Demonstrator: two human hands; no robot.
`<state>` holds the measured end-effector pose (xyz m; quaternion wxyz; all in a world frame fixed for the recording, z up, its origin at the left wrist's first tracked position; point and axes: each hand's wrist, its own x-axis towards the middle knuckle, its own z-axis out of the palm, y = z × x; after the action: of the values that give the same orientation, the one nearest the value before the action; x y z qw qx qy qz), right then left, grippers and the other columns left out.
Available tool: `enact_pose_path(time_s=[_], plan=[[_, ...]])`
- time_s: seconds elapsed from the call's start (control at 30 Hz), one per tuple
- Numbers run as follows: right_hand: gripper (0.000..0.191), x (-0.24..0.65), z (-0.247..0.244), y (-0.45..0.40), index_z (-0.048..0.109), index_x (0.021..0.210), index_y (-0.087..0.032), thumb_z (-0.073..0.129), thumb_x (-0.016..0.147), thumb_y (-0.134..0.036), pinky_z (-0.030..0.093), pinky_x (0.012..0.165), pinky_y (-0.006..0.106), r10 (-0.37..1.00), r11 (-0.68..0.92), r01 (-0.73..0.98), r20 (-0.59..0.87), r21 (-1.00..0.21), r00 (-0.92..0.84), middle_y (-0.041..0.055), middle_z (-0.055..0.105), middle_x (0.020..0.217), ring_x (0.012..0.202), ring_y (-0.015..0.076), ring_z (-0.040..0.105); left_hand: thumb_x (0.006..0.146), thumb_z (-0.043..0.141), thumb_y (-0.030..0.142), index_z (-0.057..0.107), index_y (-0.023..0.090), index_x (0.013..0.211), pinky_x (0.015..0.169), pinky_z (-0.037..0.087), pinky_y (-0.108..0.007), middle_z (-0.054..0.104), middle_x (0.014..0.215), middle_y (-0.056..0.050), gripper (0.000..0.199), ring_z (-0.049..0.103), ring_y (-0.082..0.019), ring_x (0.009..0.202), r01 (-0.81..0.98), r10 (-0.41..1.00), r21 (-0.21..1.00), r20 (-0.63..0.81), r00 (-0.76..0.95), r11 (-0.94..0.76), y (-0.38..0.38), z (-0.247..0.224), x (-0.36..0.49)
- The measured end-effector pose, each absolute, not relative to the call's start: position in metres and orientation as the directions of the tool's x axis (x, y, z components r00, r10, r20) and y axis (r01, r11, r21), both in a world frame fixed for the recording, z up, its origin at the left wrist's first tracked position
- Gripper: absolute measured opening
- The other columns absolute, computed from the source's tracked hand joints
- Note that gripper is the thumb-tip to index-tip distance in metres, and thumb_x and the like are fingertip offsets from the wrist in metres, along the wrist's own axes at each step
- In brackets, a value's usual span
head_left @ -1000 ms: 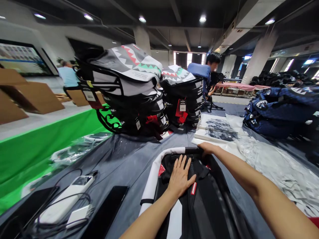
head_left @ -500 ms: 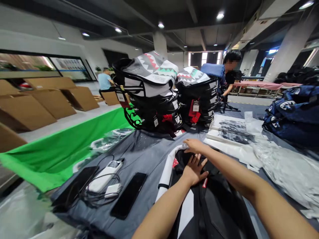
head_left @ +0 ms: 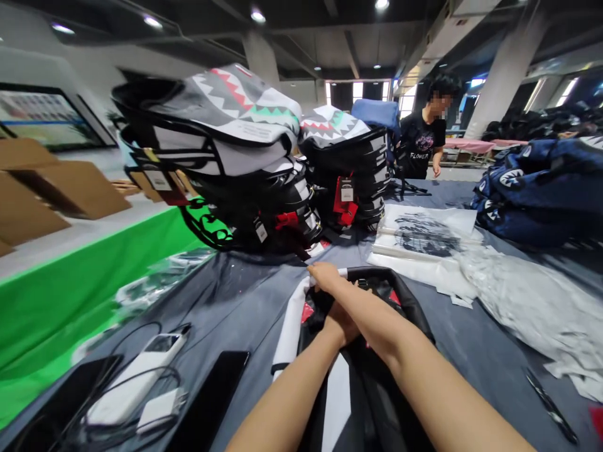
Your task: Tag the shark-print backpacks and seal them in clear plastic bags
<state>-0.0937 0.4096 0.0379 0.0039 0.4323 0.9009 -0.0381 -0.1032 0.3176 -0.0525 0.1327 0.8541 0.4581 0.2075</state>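
A black-and-white backpack (head_left: 336,402) lies in front of me, its open top facing away. Red tags or labels show inside the opening. My right hand (head_left: 325,276) crosses over the left and is closed on the white far-left rim. Behind the right forearm, my left hand (head_left: 343,323) reaches into the mouth of the backpack; its fingers are hidden there.
Two stacks of shark-patterned backpacks (head_left: 254,132) stand ahead. On the left lie a phone (head_left: 211,395), a white device (head_left: 136,376) and cables. Plastic bags (head_left: 518,301), a pen-like tool (head_left: 551,405) and navy bags (head_left: 541,194) are right. A person (head_left: 421,141) stands beyond.
My left hand has gone from lying spread on the backpack's front to inside its opening. The right hand stays at the rim. My view has shifted right, and the far person now stands upright.
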Motion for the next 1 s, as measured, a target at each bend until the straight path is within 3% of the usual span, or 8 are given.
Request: enact_pose_path(time_s=[0.17, 0.27, 0.33, 0.53, 0.7, 0.77, 0.87, 1.0], plan=[[0.039, -0.024, 0.048, 0.321, 0.053, 0.129, -0.016, 0.064, 0.092, -0.022, 0.041, 0.103, 0.034, 0.720, 0.694, 0.701, 0.133, -0.164, -0.681, 0.0125, 0.057, 0.131, 0.123, 0.0215, 0.053, 0.092, 0.048, 0.031, 0.046, 0.021, 0.144, 0.118, 0.030, -0.057, 0.056, 0.142, -0.010, 0.053, 0.040, -0.035, 0.140, 0.733, 0.870, 0.471, 0.306, 0.387, -0.492, 0.321, -0.046, -0.100], [0.014, 0.018, 0.044, 0.254, 0.062, 0.103, -0.020, 0.057, 0.096, -0.031, 0.043, 0.095, 0.032, 0.396, 0.913, 0.348, 0.255, -0.212, -0.882, 0.0057, 0.066, 0.105, 0.101, 0.0182, 0.058, 0.093, 0.048, 0.031, 0.042, 0.013, 0.145, 0.115, 0.035, -0.054, 0.055, 0.140, -0.016, 0.056, 0.044, -0.033, 0.136, 0.717, 0.889, 0.537, 0.363, 0.280, -0.445, 0.325, -0.046, -0.101], [0.020, 0.029, 0.032, 0.224, 0.062, 0.088, -0.021, 0.052, 0.098, -0.036, 0.043, 0.087, 0.032, 0.199, 0.971, 0.160, 0.228, -0.180, -0.953, 0.0022, 0.065, 0.090, 0.085, 0.0165, 0.057, 0.092, 0.048, 0.029, 0.043, 0.012, 0.142, 0.113, 0.037, -0.054, 0.057, 0.135, -0.018, 0.053, 0.049, -0.032, 0.129, 0.699, 0.895, 0.578, 0.390, 0.218, -0.422, 0.329, -0.044, -0.103], [0.012, 0.017, -0.018, 0.242, 0.063, 0.096, -0.014, 0.055, 0.093, -0.023, 0.043, 0.081, 0.033, 0.685, 0.728, 0.673, 0.135, -0.128, -0.716, 0.0074, 0.065, 0.097, 0.087, 0.0199, 0.055, 0.090, 0.036, 0.017, 0.062, 0.019, 0.106, 0.096, 0.051, -0.041, 0.067, 0.102, -0.009, 0.031, 0.062, -0.022, 0.101, 0.627, 0.883, 0.637, 0.423, 0.202, -0.448, 0.283, 0.004, -0.117], [0.016, 0.017, -0.029, 0.251, 0.062, 0.094, -0.017, 0.050, 0.099, -0.025, 0.042, 0.080, 0.030, 0.690, 0.724, 0.659, 0.207, -0.205, -0.693, 0.0038, 0.062, 0.094, 0.084, 0.0174, 0.054, 0.089, 0.057, 0.043, 0.063, 0.022, 0.086, 0.070, 0.048, -0.028, 0.067, 0.081, 0.001, 0.021, 0.060, -0.016, 0.074, 0.354, 0.548, 0.634, 0.135, 0.825, -0.688, 0.164, 0.050, -0.119], [0.019, 0.020, -0.028, 0.248, 0.061, 0.094, -0.017, 0.046, 0.101, -0.027, 0.041, 0.080, 0.030, 0.680, 0.733, 0.645, 0.216, -0.213, -0.701, 0.0042, 0.061, 0.093, 0.084, 0.0173, 0.053, 0.086, 0.060, 0.049, 0.056, 0.021, 0.076, 0.065, 0.044, -0.030, 0.062, 0.071, 0.000, 0.030, 0.054, -0.017, 0.066, 0.370, 0.476, 0.487, 0.111, 0.872, -0.791, 0.134, 0.042, -0.117], [0.019, 0.023, -0.026, 0.245, 0.059, 0.094, -0.017, 0.046, 0.102, -0.028, 0.039, 0.082, 0.031, 0.677, 0.735, 0.633, 0.233, -0.243, -0.698, 0.0053, 0.059, 0.093, 0.086, 0.0183, 0.051, 0.089, 0.050, 0.033, 0.049, 0.022, 0.073, 0.064, 0.041, -0.031, 0.060, 0.068, -0.002, 0.019, 0.052, -0.017, 0.062, 0.339, 0.404, 0.312, 0.175, 0.898, -0.888, 0.125, 0.001, -0.112], [0.014, 0.024, -0.025, 0.248, 0.056, 0.082, -0.018, 0.055, 0.095, -0.024, 0.038, 0.085, 0.033, 0.714, 0.689, 0.573, 0.284, -0.443, -0.639, 0.0040, 0.055, 0.086, 0.084, 0.0186, 0.049, 0.087, 0.042, 0.021, 0.049, 0.022, 0.073, 0.064, 0.042, -0.033, 0.059, 0.066, -0.003, 0.016, 0.051, -0.018, 0.062, 0.218, 0.261, 0.188, 0.240, 0.935, -0.958, 0.138, -0.042, -0.107]])
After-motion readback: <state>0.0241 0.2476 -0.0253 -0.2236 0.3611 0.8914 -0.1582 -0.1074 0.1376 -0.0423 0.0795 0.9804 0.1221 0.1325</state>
